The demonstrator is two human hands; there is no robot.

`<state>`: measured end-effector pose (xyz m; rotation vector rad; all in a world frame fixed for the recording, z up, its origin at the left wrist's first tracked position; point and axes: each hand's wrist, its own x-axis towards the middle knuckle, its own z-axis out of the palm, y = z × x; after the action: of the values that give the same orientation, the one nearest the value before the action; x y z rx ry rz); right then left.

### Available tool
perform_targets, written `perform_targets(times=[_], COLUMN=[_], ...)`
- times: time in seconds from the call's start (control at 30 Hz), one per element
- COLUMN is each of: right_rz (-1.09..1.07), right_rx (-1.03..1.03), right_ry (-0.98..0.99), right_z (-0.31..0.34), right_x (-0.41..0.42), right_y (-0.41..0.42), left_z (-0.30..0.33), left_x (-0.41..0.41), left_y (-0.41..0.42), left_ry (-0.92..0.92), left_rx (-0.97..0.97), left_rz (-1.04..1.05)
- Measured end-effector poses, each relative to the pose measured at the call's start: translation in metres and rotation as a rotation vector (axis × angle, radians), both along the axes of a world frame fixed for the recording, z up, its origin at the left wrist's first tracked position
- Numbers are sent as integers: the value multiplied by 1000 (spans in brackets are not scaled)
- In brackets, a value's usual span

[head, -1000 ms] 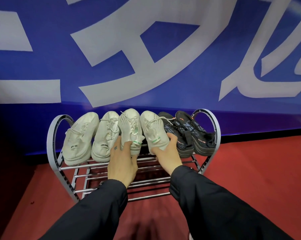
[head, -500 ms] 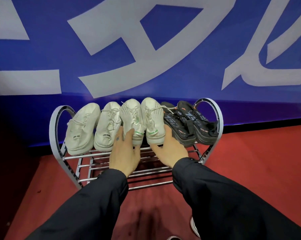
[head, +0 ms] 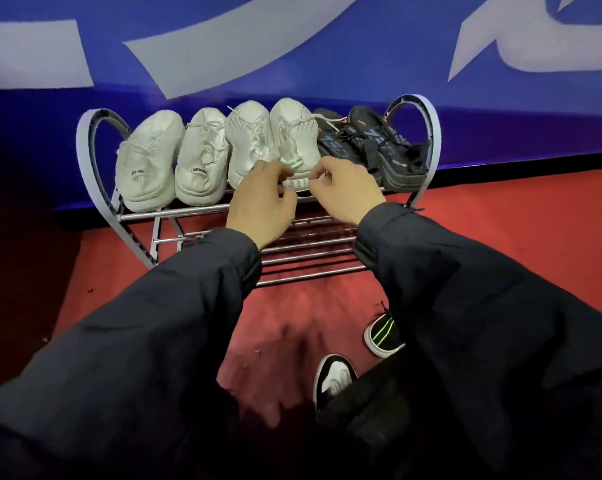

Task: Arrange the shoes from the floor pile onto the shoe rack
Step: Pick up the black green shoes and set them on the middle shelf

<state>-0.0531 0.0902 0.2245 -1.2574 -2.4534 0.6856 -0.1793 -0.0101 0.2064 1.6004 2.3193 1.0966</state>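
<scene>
A grey metal shoe rack (head: 84,150) stands against the blue wall. Its top tier carries a row of shoes with heels toward me: two plain white sneakers (head: 147,161) on the left, a white pair with green marks (head: 294,133) in the middle and a black pair with orange details (head: 389,143) on the right. My left hand (head: 261,202) hovers just in front of the middle pair's heels with its fingers half curled and nothing in them. My right hand (head: 344,188) is beside it, loosely curled and holding nothing, close to the right white heel.
The rack's lower tier (head: 310,258) holds only bare bars. Red floor (head: 500,237) spreads around the rack. Two black-and-white shoes (head: 382,336) show on the floor near me, partly hidden by my dark sleeves. A blue banner with white lettering (head: 327,64) backs the rack.
Both hands let go of the middle white pair and drew back from the heels, fingers curling. My view tipped downward, bringing the floor shoes into sight.
</scene>
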Motion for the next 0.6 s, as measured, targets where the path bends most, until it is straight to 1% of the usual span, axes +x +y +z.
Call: perform_targets(times=[0.07, 0.13, 0.2, 0.3, 0.37, 0.47, 0.53, 0.6], right_rz=[92, 151, 112, -99, -249, -463, -584, -693], right_rx=[-43, -65, -100, -216, -312, -474, -559, -643], right_ry=[-11, -22, -28, 71, 90, 69, 19, -25], right_z=[13, 22, 14, -30, -78, -158, -206, -245], right_x=[16, 44, 81, 141, 178, 225, 246, 257], right_y=[11, 22, 32, 38, 32, 5, -18, -40], left_z=[2, 1, -9, -37, -65, -115, -143, -163], left_x=[14, 31, 53, 93, 118, 148, 161, 171], left_y=[4, 12, 22, 32, 33, 26, 20, 15], left_ry=[-21, -26, -13, -23, -68, -149, -207, -217], left_rx=[8, -23, -114, -245, -315, -412, -470, -533], left_rz=[-77, -165, -251, -365, -430, -511, -552, -593])
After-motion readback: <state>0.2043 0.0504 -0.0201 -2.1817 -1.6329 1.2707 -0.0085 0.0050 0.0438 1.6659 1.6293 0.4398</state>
